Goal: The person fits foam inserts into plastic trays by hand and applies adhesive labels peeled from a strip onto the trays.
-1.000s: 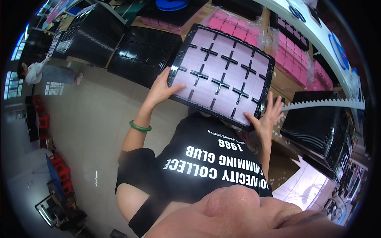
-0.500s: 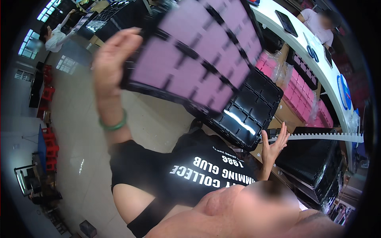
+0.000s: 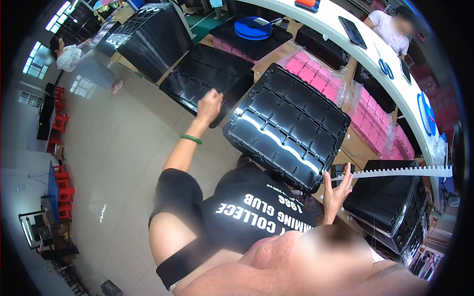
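- Head view: central black tray point(image 3: 291, 118), gridded and glossy, sits in front of the torso.
- Left hand point(image 3: 210, 106): fingers curled into a fist at the left black tray point(image 3: 202, 66); can't tell if touching.
- Right hand point(image 3: 335, 192): fingers spread, released, thumb by central tray's near right corner.
- Pink gridded pieces point(image 3: 313, 74) just beyond central tray.

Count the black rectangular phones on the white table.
2: one black rectangular phone left of the blue-handled scissors, another phone right of them, near the co-worker. Others may be hidden.
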The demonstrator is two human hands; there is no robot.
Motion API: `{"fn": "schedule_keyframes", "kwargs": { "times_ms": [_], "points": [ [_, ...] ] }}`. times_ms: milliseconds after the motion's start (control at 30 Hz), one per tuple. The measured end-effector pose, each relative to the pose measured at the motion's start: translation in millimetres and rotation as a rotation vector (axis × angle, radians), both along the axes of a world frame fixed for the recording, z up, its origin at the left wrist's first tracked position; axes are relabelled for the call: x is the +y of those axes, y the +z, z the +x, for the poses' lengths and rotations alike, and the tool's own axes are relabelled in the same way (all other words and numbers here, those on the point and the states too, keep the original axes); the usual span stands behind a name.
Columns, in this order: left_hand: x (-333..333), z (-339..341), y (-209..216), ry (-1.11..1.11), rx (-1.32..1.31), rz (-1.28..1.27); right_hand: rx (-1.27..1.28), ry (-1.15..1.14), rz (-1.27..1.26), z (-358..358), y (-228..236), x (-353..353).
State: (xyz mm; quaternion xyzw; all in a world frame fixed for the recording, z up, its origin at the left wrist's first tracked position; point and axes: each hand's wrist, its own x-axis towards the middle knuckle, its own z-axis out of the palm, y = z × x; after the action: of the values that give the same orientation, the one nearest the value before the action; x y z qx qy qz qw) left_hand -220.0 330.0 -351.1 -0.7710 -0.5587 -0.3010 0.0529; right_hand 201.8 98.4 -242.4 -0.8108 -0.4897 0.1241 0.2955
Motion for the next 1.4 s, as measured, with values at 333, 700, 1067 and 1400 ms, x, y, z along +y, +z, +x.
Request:
{"fn": "schedule_keyframes", "kwargs": {
  "times_ms": [333, 700, 1067, 1400],
  "points": [
    [-22.8, 5.8, -58.5, 0.191, 0.039, -0.116, 0.010, -0.096, -0.015, 3.5, 13.3, -20.7],
    [-39.7, 66.2, 97.9, -0.112, -0.518, -0.167, 0.289, -0.208, 0.303, 186.8, -111.5, 16.1],
    [-210.7, 267.0, 104.4, -1.131, -0.808, -1.080, 0.971, 0.004, 0.426, 59.4, -13.2, -17.0],
    [-248.1, 265.4, 50.3, -0.883, -1.156, -1.776, 1.598, 0.155, 0.230, 28.7, -48.2, -83.9]
  ]
}}
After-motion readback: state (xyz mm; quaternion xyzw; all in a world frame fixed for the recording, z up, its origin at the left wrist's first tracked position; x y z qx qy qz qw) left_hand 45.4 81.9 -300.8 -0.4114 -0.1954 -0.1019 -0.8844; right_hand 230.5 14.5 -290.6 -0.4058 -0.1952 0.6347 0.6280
